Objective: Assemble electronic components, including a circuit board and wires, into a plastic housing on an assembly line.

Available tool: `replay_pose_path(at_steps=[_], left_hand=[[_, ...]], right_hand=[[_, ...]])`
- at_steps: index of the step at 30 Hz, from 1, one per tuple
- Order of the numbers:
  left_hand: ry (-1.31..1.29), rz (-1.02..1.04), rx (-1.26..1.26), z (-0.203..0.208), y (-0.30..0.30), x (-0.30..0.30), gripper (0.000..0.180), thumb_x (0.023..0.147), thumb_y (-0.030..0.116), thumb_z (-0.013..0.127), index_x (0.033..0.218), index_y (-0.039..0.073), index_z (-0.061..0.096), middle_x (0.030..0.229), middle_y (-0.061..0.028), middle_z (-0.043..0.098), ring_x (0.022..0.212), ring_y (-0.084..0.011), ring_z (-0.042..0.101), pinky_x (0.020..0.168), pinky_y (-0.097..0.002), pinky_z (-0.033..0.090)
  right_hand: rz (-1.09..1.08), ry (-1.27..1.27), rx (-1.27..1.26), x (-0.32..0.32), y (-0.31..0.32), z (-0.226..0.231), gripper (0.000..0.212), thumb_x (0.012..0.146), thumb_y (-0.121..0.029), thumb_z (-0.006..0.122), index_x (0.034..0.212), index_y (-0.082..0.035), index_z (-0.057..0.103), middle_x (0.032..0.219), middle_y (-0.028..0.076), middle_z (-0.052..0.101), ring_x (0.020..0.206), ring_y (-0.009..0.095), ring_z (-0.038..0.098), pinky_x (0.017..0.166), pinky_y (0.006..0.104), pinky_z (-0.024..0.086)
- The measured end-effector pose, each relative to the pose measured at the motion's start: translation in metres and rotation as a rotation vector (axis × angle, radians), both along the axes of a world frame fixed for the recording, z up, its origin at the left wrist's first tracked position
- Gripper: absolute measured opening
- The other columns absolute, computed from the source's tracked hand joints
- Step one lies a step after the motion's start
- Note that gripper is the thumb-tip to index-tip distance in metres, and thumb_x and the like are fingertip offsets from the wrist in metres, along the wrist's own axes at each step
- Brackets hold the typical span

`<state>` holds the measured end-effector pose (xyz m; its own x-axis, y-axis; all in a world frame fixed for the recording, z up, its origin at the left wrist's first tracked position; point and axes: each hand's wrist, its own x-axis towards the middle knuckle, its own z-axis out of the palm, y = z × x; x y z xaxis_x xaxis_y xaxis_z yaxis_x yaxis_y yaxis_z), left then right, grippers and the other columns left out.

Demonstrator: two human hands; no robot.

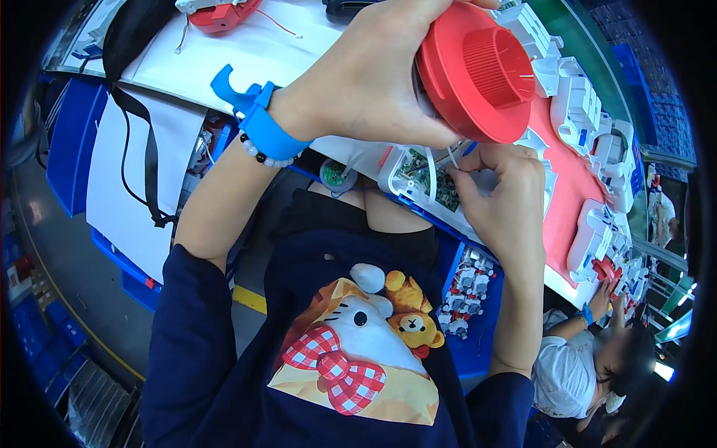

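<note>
My left hand (366,93) is raised over the bench edge, its fingers wrapped round a red round plastic part (441,89) with a ribbed knob. Its fingertips are mostly hidden behind that part. Just below, my right hand (508,190) is closed, thumb and forefinger pinched at a thin white wire (452,157). The pinch sits over a white housing (390,179) that lies open at the bench edge. Inside it shows a green circuit board (447,191), and a white cable (431,178) loops across it.
Several white plastic housings (579,112) line the right side on a red mat (564,187). Another red part (224,16) with wires lies at the far left. Below the bench, a blue bin (478,358) holds small white parts. At right, a co-worker (571,366) handles a red part.
</note>
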<state>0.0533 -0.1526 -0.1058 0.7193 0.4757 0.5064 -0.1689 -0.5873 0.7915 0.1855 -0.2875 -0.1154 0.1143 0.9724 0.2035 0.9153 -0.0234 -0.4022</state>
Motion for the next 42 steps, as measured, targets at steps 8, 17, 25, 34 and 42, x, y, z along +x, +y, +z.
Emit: replay_pose_path(at_steps=[8,17,25,34,42], left_hand=[[-0.031,0.02,0.054,-0.006,0.0,0.0,0.078,0.051,0.017,0.074,0.115,0.0,0.033,0.102,-0.0168,0.049,0.094,-0.0265,0.052,0.08,-0.0309,0.041],[-0.188,0.068,0.204,-0.023,0.003,0.005,0.076,0.049,0.018,0.075,0.113,0.003,0.036,0.1,-0.0155,0.051,0.091,-0.027,0.053,0.079,-0.0313,0.042],[-0.037,-0.01,-0.065,-0.005,-0.003,-0.003,0.074,0.053,0.018,0.073,0.114,0.001,0.034,0.099,-0.0169,0.05,0.092,-0.0262,0.053,0.079,-0.0306,0.041],[-0.048,-0.012,-0.08,-0.007,-0.006,-0.006,0.069,0.053,0.019,0.074,0.11,0.002,0.038,0.097,-0.0161,0.051,0.091,-0.0269,0.053,0.078,-0.0309,0.042],[-0.061,0.022,-0.047,-0.015,0.001,-0.01,0.068,0.052,0.018,0.073,0.109,0.002,0.038,0.097,-0.0162,0.051,0.091,-0.0266,0.053,0.078,-0.0308,0.042]], right_hand=[[-0.012,0.035,-0.025,0.0,0.001,-0.002,0.004,0.056,0.0,0.059,0.058,-0.002,0.056,0.056,0.009,0.056,0.054,0.023,0.05,0.065,0.0316,0.035],[0.038,-0.035,-0.025,-0.005,0.003,0.0,0.008,0.056,0.005,0.056,0.057,-0.003,0.054,0.056,0.009,0.054,0.056,0.023,0.05,0.065,0.0314,0.033],[0.12,-0.019,-0.03,-0.003,0.004,-0.005,0.01,0.054,0.008,0.053,0.058,-0.002,0.051,0.058,0.011,0.052,0.061,0.027,0.051,0.066,0.0342,0.037],[0.181,-0.075,-0.11,-0.005,0.009,-0.003,0.011,0.053,0.008,0.053,0.061,0.001,0.052,0.06,0.014,0.055,0.059,0.029,0.055,0.057,0.0318,0.043],[0.207,-0.062,-0.158,-0.006,0.004,0.004,0.008,0.058,0.003,0.059,0.064,0.0,0.057,0.066,0.015,0.053,0.069,0.029,0.051,0.067,0.0364,0.039]])
